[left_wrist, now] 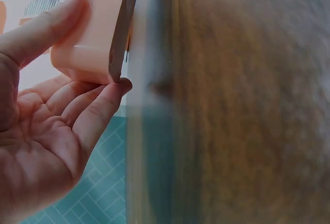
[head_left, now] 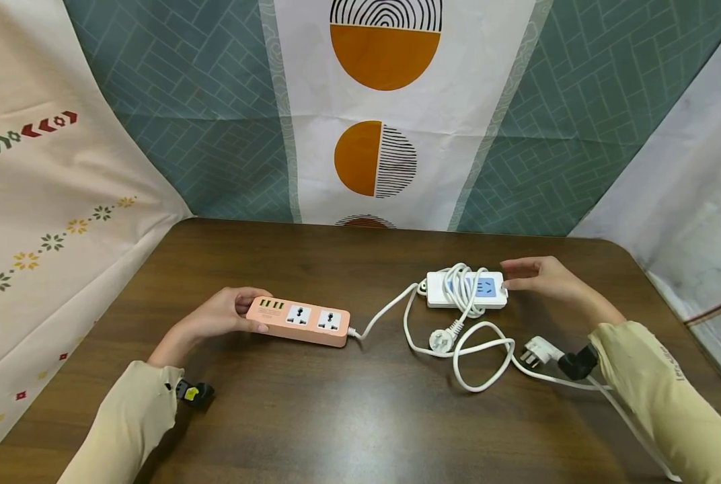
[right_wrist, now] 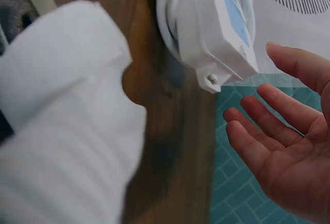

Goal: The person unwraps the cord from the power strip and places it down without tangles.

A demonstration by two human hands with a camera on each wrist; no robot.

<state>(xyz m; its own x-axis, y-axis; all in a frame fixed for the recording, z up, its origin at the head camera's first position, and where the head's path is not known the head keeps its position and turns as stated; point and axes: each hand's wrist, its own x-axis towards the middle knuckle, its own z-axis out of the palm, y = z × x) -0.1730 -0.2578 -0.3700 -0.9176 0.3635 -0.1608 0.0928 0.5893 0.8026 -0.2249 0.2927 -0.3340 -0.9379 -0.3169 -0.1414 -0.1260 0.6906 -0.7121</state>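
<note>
My left hand (head_left: pixel 232 311) grips the left end of a pink power strip (head_left: pixel 311 337), thumb along the near side and fingers at the far side. In the left wrist view the thumb presses one face of the pink strip (left_wrist: pixel 95 33) while fingertips touch its lower edge. A white power strip (head_left: pixel 438 296) with blue sockets lies at the right, its cord (head_left: pixel 459 281) wound round its middle. Beside its right end is my right hand (head_left: pixel 545 277), fingers loosely extended. The right wrist view shows a gap between those fingers and the white strip (right_wrist: pixel 206 33).
White cable (head_left: pixel 484 388) loops over the brown table (head_left: pixel 336 417). A round-faced plug (head_left: pixel 442 341) lies below the white strip, and another white plug (head_left: pixel 541 351) sits near the right sleeve (head_left: pixel 657 390). A patterned cloth (head_left: pixel 215 134) hangs behind the table.
</note>
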